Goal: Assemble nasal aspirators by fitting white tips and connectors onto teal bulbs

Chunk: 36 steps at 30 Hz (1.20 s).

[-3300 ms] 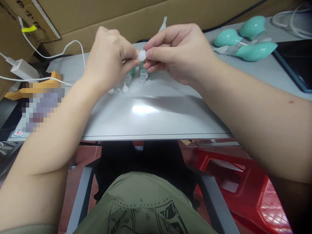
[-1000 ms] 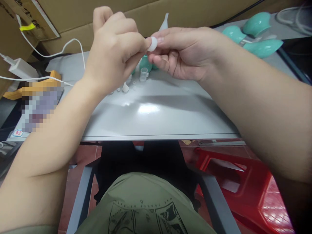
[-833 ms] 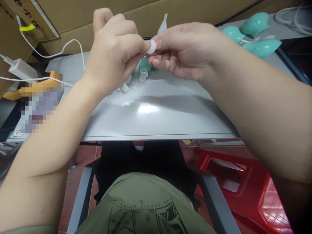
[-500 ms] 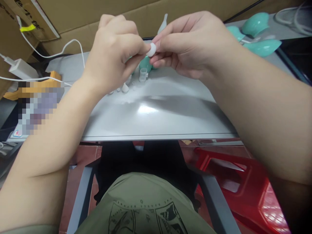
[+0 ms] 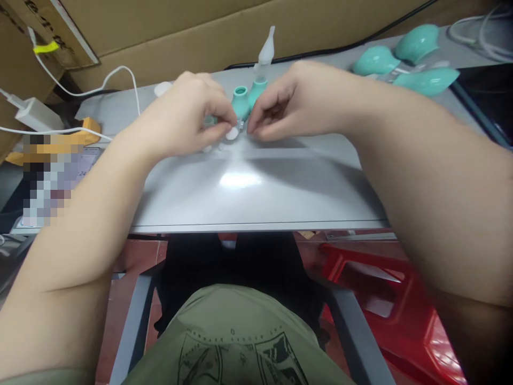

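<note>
**Left hand [image 5: 196,112] pinching one white piece [image 5: 232,133]**

In the head view, the piece is showing before two upright teal bulbs [image 5: 240,105]. The right hand [image 5: 294,104] is bunching its fingertips just beside; whether around anything, I cannot tell. Three other bulbs [image 5: 427,81] are lying rightward.

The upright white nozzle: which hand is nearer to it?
Right: the right hand is close in front of the nozzle; the left hand is farther away, to its left.

Head-worn view (sole camera), facing forward and down, table [image 5: 180,198] near
</note>
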Each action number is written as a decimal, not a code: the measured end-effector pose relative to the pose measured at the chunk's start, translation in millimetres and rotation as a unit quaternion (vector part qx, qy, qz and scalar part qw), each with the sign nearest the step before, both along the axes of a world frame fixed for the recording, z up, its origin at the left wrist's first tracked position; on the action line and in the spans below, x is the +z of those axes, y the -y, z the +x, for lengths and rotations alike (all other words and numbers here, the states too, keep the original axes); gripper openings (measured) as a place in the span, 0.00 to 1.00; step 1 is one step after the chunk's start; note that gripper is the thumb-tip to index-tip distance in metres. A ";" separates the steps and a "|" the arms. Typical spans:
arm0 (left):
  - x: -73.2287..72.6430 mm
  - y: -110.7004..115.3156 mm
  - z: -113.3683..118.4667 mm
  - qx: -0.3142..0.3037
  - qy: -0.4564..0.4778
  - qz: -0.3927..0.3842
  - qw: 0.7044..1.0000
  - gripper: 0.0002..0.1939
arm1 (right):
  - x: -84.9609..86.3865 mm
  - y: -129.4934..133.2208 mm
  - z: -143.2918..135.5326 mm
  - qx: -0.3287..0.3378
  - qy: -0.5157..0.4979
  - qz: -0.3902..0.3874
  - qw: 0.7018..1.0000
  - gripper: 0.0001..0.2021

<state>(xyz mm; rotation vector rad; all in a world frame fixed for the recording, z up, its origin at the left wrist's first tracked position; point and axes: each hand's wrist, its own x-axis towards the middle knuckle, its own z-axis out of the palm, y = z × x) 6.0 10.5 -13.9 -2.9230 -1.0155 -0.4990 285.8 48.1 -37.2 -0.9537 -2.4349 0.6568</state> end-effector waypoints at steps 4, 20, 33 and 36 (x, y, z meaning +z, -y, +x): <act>-4.7 -1.8 3.8 0.010 -0.057 -0.012 0.998 0.15 | -12.8 -5.8 -2.4 0.017 0.041 0.016 0.999 0.15; -17.0 -0.7 15.0 0.033 -0.025 0.001 0.999 0.12 | -2.9 -6.8 1.6 -0.073 -0.130 0.070 0.986 0.12; -2.0 5.6 14.3 0.050 0.006 0.025 0.998 0.17 | -30.1 -56.1 -11.3 -0.193 -0.188 0.053 0.962 0.11; 0.8 6.8 12.3 0.026 0.006 0.004 1.000 0.15 | -28.8 -48.9 -10.7 -0.192 -0.173 0.054 0.964 0.07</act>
